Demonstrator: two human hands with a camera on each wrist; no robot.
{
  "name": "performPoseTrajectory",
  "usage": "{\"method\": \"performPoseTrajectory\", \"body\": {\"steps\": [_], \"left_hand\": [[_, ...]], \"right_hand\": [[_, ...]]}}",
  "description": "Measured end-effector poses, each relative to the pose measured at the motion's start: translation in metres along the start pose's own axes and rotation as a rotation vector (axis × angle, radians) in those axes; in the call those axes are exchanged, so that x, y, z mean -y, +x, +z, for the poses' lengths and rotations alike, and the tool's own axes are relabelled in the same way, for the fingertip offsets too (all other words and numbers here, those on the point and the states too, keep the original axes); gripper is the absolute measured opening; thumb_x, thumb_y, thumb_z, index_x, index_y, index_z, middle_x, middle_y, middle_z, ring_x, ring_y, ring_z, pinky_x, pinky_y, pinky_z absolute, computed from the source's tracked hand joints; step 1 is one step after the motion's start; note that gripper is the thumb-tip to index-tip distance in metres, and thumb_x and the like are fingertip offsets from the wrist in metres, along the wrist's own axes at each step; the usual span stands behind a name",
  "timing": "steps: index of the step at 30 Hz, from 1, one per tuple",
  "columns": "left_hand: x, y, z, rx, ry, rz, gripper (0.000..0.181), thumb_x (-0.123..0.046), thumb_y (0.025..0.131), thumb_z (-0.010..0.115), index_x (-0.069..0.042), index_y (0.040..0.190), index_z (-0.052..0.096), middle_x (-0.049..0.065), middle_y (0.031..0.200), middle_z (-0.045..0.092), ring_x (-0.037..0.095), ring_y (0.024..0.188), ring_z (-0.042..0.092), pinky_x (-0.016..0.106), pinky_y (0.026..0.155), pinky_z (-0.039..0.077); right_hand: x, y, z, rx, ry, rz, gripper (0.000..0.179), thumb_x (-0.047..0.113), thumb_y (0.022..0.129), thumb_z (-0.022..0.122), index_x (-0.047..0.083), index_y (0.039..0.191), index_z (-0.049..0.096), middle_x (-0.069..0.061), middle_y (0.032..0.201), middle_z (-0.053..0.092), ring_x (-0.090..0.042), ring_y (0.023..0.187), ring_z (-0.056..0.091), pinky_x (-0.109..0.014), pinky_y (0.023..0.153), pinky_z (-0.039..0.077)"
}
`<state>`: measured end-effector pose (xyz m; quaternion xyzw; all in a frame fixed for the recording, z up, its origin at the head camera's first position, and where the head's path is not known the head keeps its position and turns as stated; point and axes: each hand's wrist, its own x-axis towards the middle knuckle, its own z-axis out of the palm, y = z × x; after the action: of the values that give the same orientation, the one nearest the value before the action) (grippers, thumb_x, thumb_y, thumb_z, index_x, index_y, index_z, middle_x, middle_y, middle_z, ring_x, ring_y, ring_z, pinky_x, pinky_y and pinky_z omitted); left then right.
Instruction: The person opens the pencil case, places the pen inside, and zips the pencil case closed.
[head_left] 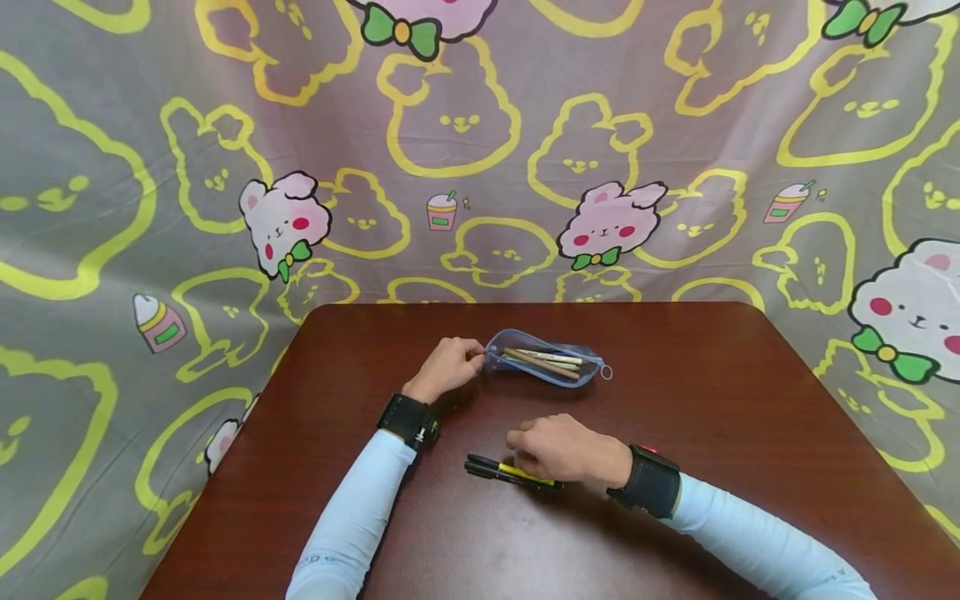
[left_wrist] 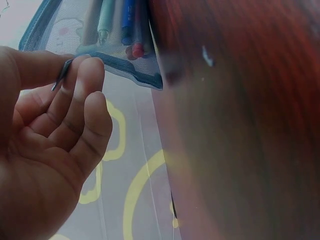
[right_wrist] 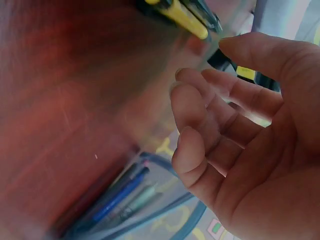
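Observation:
A translucent blue mesh pencil case (head_left: pixel 536 340) lies at the table's far middle, with several pens (head_left: pixel 551 363) inside. My left hand (head_left: pixel 448 367) pinches a dark tab (left_wrist: pixel 62 75) at the case's left end between thumb and fingers. Closer to me, several black markers, one with a yellow barrel (head_left: pixel 516 472), lie side by side on the table. Just over them hovers my right hand (head_left: pixel 566 448), partly hiding them. In the right wrist view its fingers are loosely bent, the thumb stands apart, and no object shows in its grasp; the yellow marker (right_wrist: pixel 187 20) is beyond the thumb tip.
The brown wooden table (head_left: pixel 675 400) spans the lower view. Behind it hangs a grey curtain (head_left: pixel 480 250) with yellow cartoon outlines. A round zipper ring (head_left: pixel 607 372) sticks out from the case's right end. Black bands (head_left: pixel 408 419) sit on both wrists.

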<state>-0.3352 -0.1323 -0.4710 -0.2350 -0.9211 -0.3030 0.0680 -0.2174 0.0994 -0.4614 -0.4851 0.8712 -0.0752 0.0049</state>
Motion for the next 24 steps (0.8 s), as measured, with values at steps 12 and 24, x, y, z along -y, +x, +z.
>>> {"method": "performPoseTrajectory", "body": {"steps": [12,24], "left_hand": [[0.001,-0.002,0.001,0.005,-0.013,0.006,0.017,-0.023,0.096,0.060,-0.013,0.099,0.074,-0.006,0.072,0.065,0.008,0.056,0.050,0.023,0.052,0.039],[0.002,-0.001,0.002,-0.006,-0.001,0.014,0.017,-0.024,0.096,0.060,-0.013,0.098,0.074,-0.007,0.070,0.064,0.008,0.056,0.051,0.023,0.052,0.039]], "right_hand": [[0.009,0.001,0.011,0.041,-0.016,-0.013,0.011,0.020,0.088,0.072,0.022,0.085,0.062,0.012,0.071,0.052,-0.001,0.059,0.042,-0.020,0.051,0.035],[0.008,0.002,0.017,0.047,0.005,-0.007,0.012,0.019,0.087,0.072,0.022,0.085,0.061,0.012,0.072,0.055,0.000,0.058,0.044,-0.020,0.050,0.036]]}}
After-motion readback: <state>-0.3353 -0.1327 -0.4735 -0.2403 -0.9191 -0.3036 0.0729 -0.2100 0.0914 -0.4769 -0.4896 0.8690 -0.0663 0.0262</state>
